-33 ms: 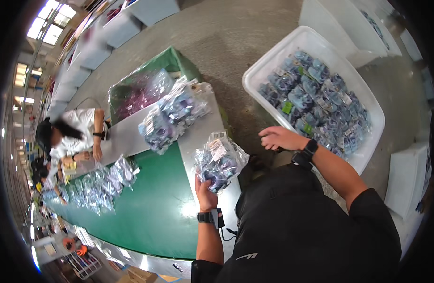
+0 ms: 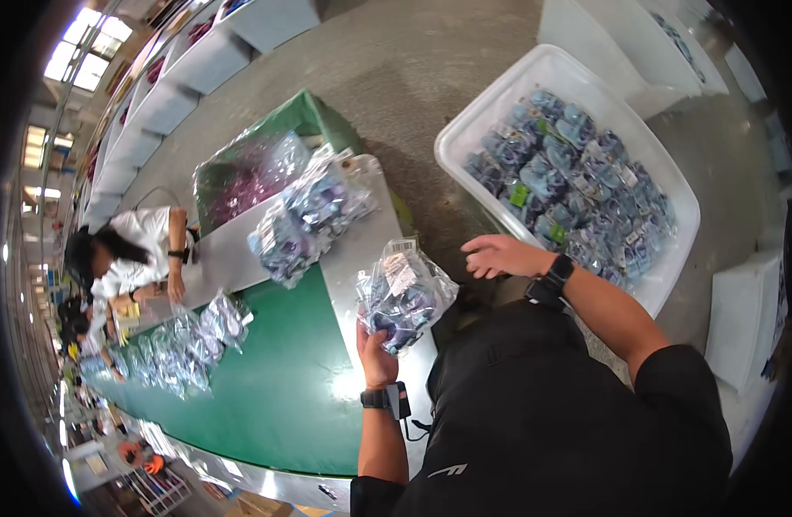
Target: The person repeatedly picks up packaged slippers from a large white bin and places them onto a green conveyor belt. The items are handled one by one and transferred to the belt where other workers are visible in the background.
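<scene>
My left hand (image 2: pixel 378 355) grips a clear plastic bag (image 2: pixel 403 297) by its lower left side, over the edge of the green-topped table (image 2: pixel 279 379). Inside are blue and purple pieces, perhaps footwear, with a white label at the top. To the right of the bag and apart from it, my right hand (image 2: pixel 506 257) hangs with bent fingers a little apart and nothing in it. Beyond my right hand stands a white tub (image 2: pixel 490 82) filled with similar bagged blue items (image 2: pixel 577 164).
More bags (image 2: pixel 314 211) are heaped on the table's metal end. A green bin (image 2: pixel 331 121) with a plastic liner stands behind it. At the left, a person (image 2: pixel 142 241) in white reaches toward a row of bags (image 2: pixel 185 345). White bins (image 2: pixel 275 17) line the back.
My right hand has shifted slightly left, toward the bag. The left hand keeps hold of the bag, and the whole view has moved a little.
</scene>
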Tool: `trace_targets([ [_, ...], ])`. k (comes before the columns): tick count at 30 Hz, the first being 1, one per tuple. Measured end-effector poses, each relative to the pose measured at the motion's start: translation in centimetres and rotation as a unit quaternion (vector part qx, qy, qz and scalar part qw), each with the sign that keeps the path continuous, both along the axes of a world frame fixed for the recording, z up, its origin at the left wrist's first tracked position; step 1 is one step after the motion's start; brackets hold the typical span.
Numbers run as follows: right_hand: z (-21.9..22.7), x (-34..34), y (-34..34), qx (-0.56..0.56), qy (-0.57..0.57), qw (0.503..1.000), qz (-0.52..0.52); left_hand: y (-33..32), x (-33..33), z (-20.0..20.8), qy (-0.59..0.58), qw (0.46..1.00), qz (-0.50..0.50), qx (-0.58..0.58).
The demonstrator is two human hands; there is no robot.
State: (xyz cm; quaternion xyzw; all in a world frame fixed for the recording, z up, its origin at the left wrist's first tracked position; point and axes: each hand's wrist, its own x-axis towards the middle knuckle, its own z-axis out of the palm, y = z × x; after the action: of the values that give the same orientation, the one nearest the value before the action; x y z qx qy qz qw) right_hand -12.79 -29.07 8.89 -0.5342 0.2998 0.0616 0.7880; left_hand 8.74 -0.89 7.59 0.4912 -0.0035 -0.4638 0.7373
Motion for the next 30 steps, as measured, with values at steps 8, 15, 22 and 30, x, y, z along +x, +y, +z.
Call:
trace_targets([
  [8, -0.3, -0.6, 1.8, 0.187, -0.166, 0.961, -0.12, -8.8, -6.2, 3.3, 0.02, 0.992, -0.121, -0.001],
  [15, -5.8, -5.2, -1.0, 0.26, 0.013, 0.93, -0.259, -13.3, -8.2, 2.4, 0.028, 0.967, -0.252, 0.028],
  [22, -8.1, -12.5, -6.5, 0.225, 0.023, 0.87, -0.439, -11.3, -7.1, -0.8, -0.097, 0.927, -0.285, 0.224],
  [30, -16.4, -22.4, -9.8, 0.214, -0.014, 0.617, -0.757, -4.8, -4.9, -3.5, -0.129, 0.903, -0.237, 0.335],
])
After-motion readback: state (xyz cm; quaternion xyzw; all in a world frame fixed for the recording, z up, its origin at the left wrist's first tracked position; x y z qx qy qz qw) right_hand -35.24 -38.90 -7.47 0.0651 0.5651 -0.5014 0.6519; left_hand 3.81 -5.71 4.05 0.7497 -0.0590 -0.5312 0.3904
